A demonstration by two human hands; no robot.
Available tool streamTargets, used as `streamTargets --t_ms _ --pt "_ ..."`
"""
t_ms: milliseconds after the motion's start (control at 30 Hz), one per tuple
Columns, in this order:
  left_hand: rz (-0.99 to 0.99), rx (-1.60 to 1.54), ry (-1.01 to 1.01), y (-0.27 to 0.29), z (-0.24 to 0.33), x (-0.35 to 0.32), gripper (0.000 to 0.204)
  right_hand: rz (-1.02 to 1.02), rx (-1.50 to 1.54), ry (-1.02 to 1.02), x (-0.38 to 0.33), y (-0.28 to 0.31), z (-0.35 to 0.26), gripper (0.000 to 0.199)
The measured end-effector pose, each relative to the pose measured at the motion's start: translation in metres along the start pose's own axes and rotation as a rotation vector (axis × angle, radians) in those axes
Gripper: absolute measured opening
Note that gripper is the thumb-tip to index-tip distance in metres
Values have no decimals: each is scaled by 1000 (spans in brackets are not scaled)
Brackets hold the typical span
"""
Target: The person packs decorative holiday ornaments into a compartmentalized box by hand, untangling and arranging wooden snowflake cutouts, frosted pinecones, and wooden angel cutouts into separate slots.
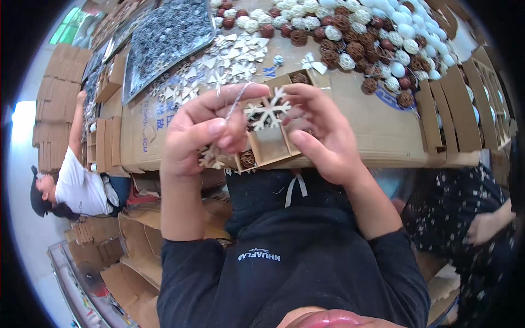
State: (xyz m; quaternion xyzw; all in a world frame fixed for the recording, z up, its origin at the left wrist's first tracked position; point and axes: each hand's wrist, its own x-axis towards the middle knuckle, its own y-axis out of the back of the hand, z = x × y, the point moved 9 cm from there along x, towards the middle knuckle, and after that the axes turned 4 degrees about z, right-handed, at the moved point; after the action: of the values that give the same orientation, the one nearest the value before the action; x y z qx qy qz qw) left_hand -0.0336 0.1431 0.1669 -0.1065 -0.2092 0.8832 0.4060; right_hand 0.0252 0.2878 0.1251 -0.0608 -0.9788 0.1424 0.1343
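Observation:
A pale wooden snowflake ornament (268, 112) is between my two hands, above a divided cardboard box. My left hand (205, 128) is closed, thumb against fingers, on a thin silver cord (238, 103) beside the snowflake. A second wooden snowflake (212, 158) shows below that hand, partly covered by it. My right hand (322, 134) has thumb and fingers apart, fingertips right by the snowflake's right arms; whether they touch it is unclear. The divided box (272, 158) holds brown woven balls in some compartments, and the hands hide part of it.
White and wooden cut-out pieces (229, 60) lie beyond my hands. A tray (128, 82) of small silvery items stands at far left. Brown, cream and pale-blue balls (355, 49) are heaped at far right. Divided boxes (437, 117) line the right side. Two people are nearby, left and right.

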Motion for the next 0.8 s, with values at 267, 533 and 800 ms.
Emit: streamTargets --t_ms 267,533,800 --pt "-31 -416 -162 1 -45 -4 72 56 287 -319 -14 9 26 13" --pt "294 -207 -289 3 -67 -11 86 228 -627 532 -32 3 -35 27" --pt "354 -187 -394 13 -72 -12 64 58 -533 558 -40 -20 -32 30"
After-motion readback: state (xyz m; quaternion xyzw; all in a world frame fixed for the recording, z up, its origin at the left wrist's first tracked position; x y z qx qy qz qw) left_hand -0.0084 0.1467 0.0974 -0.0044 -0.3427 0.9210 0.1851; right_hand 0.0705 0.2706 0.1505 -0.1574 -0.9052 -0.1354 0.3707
